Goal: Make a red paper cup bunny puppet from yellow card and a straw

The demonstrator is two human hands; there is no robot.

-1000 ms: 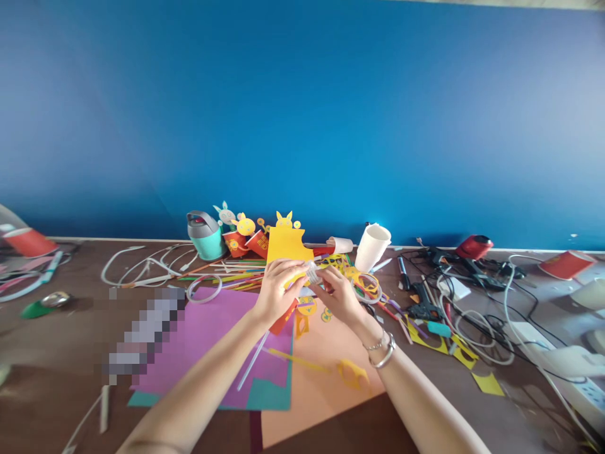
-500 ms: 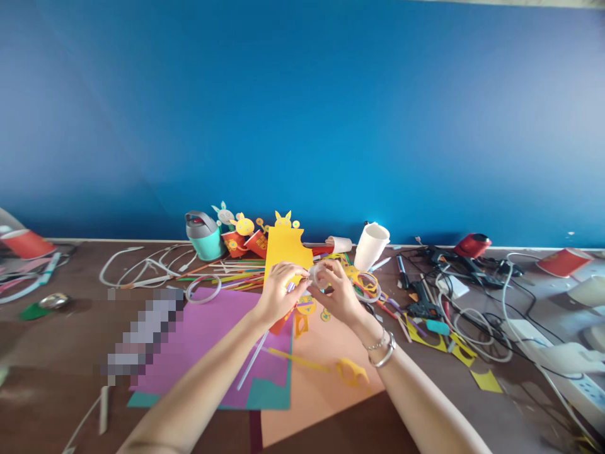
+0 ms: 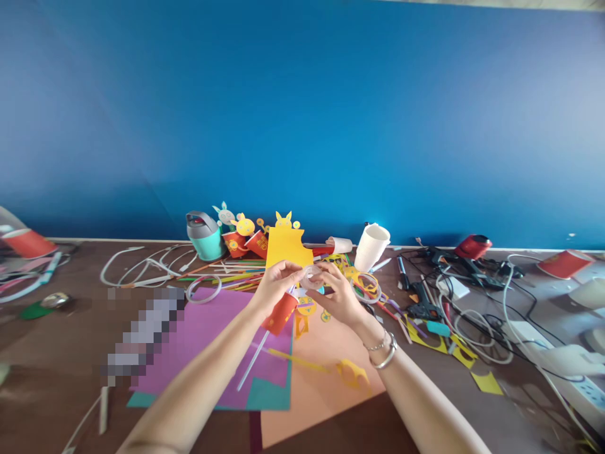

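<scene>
My left hand (image 3: 275, 284) and my right hand (image 3: 338, 294) meet above the coloured paper sheets. Between their fingertips sits a small clear tape roll (image 3: 312, 277); my right hand grips it and my left hand pinches at its edge. A red paper cup (image 3: 280, 313) with a pale straw (image 3: 253, 360) running down from it hangs under my left hand. A yellow card (image 3: 286, 246) stands just behind the hands. My right wrist wears silver bracelets.
Purple (image 3: 208, 334), teal and orange paper (image 3: 316, 384) lie under my arms, with yellow scissors (image 3: 352, 373). Behind: a teal jug (image 3: 204, 235), decorated red cups (image 3: 246, 238), a white cup (image 3: 372, 246), straws. Right: glue gun (image 3: 423, 306), cables, power strip (image 3: 562, 359).
The red cup has come out from under my left hand and now shows below it. The tape roll has turned between my fingers; both hands stay in the same place.
</scene>
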